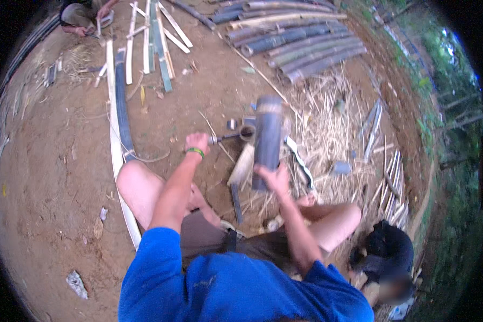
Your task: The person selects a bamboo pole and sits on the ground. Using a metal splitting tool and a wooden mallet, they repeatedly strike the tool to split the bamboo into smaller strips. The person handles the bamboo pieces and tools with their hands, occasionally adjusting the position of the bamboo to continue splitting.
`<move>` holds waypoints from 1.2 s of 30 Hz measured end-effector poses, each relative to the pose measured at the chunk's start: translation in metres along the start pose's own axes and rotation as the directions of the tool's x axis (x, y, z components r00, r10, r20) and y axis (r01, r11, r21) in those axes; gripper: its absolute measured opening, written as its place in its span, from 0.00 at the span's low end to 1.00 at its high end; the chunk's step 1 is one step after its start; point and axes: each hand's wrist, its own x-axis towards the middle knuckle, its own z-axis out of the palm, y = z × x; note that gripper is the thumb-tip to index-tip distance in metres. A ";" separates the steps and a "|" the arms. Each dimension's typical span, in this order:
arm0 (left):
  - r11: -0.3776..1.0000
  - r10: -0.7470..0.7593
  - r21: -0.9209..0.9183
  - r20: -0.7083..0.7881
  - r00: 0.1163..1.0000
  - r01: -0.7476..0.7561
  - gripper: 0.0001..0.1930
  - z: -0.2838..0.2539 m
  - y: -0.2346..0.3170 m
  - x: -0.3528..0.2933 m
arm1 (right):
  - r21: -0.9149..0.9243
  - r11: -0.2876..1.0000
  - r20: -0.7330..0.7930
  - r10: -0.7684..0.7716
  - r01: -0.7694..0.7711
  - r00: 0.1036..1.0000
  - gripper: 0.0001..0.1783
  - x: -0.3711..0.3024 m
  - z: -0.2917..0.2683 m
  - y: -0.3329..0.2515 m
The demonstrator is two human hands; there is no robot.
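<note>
My left hand [197,141] is closed round the handle of a slim tool. Its thin dark shaft or blade [228,137] points right, its tip by the round open end of a short bamboo piece [247,133]; whether they touch I cannot tell. A thick dark bamboo section [268,142] stands roughly lengthwise in my view, smeared by motion, with my right hand [274,178] gripping its near end. Under it, partly covered, is a pale split bamboo piece [242,165]. A dark narrow strip [236,204] lies between my legs.
Bamboo poles [300,40] are piled at the far right, split strips [155,43] at the far left. Straw-like shavings [327,123] cover the ground to the right, near a black-and-white curved object [299,161]. One person [383,252] sits at lower right; another's hands [83,31] work at far left.
</note>
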 end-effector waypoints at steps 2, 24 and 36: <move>1.000 0.004 -0.021 0.052 0.999 -0.003 0.13 0.022 -0.001 -0.018 | -0.036 0.999 -0.066 -0.016 0.014 0.998 0.51 -0.001 -0.045 -0.052; 0.993 -0.086 -0.087 -0.043 0.995 0.082 0.09 0.038 -0.017 0.000 | 0.182 0.813 -0.410 -0.448 0.553 0.794 0.46 0.030 -0.102 -0.137; 0.998 -0.060 0.011 0.034 0.998 0.060 0.12 -0.052 -0.003 0.013 | 0.064 0.995 -0.153 0.083 -0.074 0.985 0.48 0.043 -0.017 0.023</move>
